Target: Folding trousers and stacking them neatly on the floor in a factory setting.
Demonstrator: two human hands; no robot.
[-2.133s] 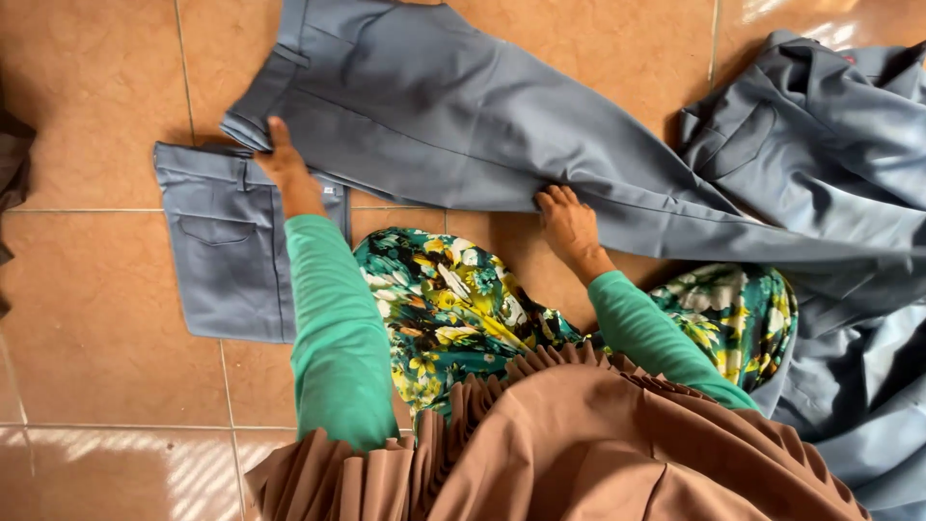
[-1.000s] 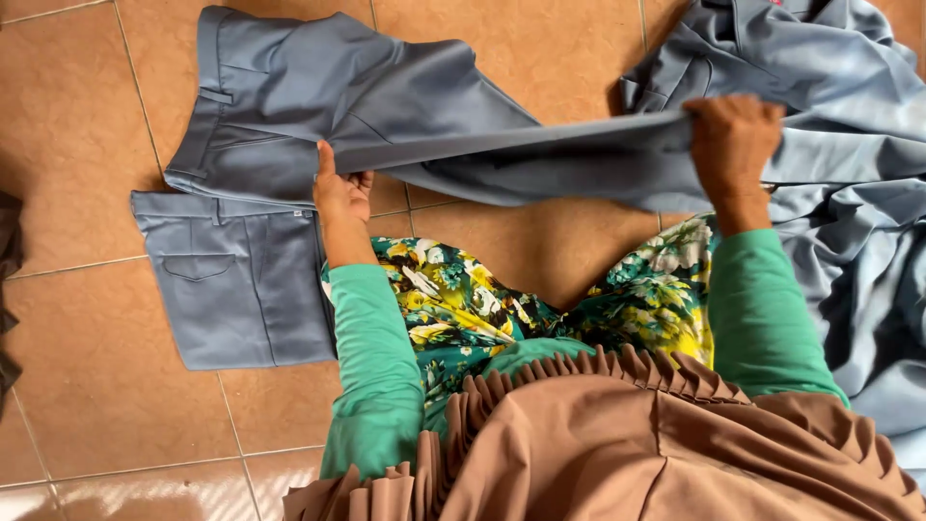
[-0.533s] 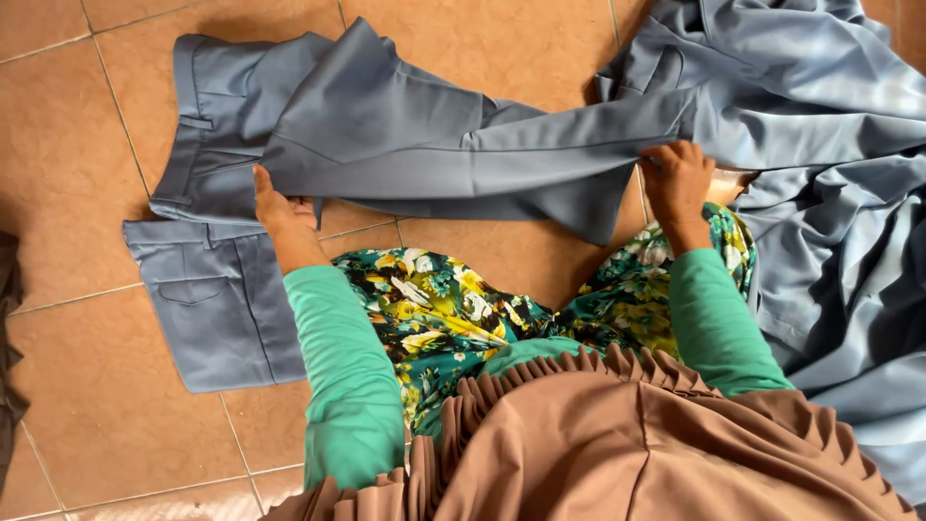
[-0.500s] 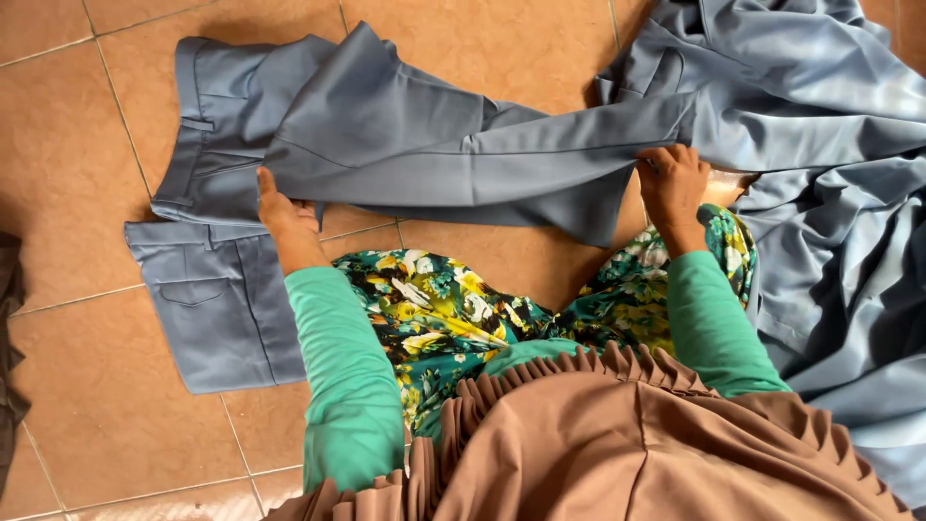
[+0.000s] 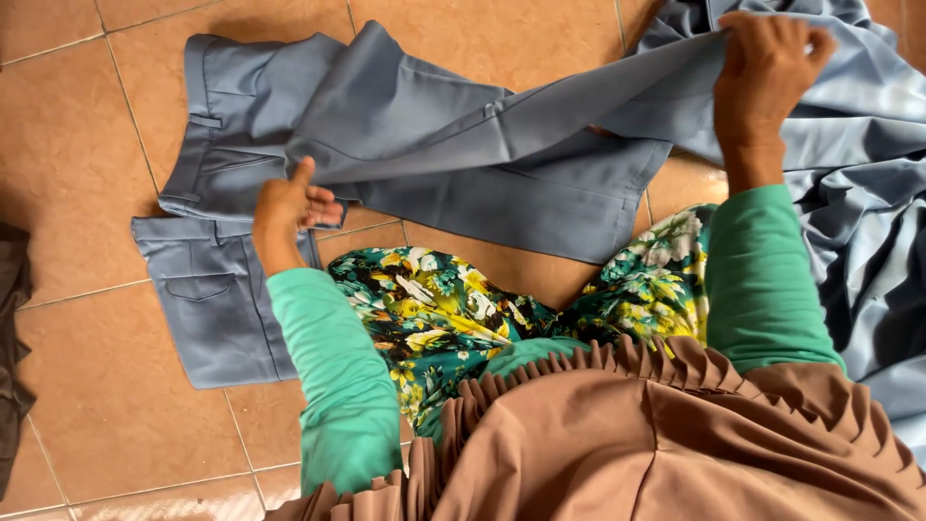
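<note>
**Grey trousers held over a tiled floor**

The trousers (image 5: 463,164) are smooth, matte grey-blue cloth with a belt-looped waistband and a crisp crease; they lie spread on the floor (image 5: 87,405), one leg lifted into a long taut fold. The left hand (image 5: 286,205) grips the fold's near edge beside the waistband, fingers curled into the cloth, thumb up; the right hand (image 5: 767,68) is pinched shut on the far end of that leg, raised clear of the floor. Just below the left hand lies a folded pair (image 5: 217,309) of the same grey cloth (a flat rectangle, its welt pocket facing up), touching the spread trousers' waistband. At the right a pile (image 5: 868,222) of like cloth lies rumpled and glossy in the light. The floor is glazed terracotta tile with pale grout lines; a dark cloth (image 5: 12,367) shows at the left edge. Green sleeves, a floral skirt and a pleated brown scarf fill the foreground.
</note>
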